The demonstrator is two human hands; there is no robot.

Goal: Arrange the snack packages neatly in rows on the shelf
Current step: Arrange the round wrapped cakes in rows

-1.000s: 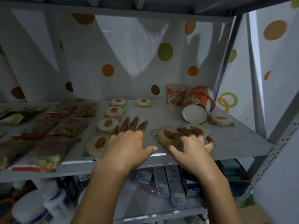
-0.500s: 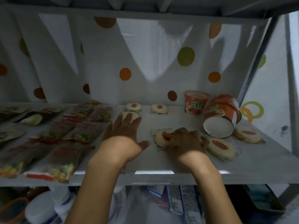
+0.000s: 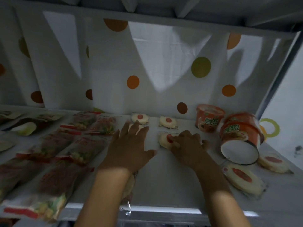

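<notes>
Both hands have pushed deeper onto the shelf [image 3: 164, 181], and the right hand [image 3: 186, 146] has slid a round snack package [image 3: 164, 140] back from mid-shelf, so that it now sits just in front of the rear row. Nearest the front edge, a front package [image 3: 129, 185] lies partly hidden beneath the left forearm. To its left, long red packets [image 3: 54, 176] lie flat, their long axes slanting from front-left to back-right. To its right are two side packages [image 3: 242, 179] [image 3: 273, 162], the nearer one's clear wrapper angled from front-right to back-left. At mid-depth the left hand [image 3: 129, 145] lies palm down, grip released, fingers straight and spread, fingertips close to the rear row. The right grip is curled onto the round snack package, fingertips on its red centre label. This pale disc lies flat, label up, in a clear wrapper. Behind it, two rear packages [image 3: 140, 118] [image 3: 168, 122] sit side by side against the back. Farther right, an upright noodle cup [image 3: 209, 118] stands beside a tipped noodle cup [image 3: 241, 138], whose white base faces forward. A polka-dot sheet [image 3: 147, 71] backs the shelf.
</notes>
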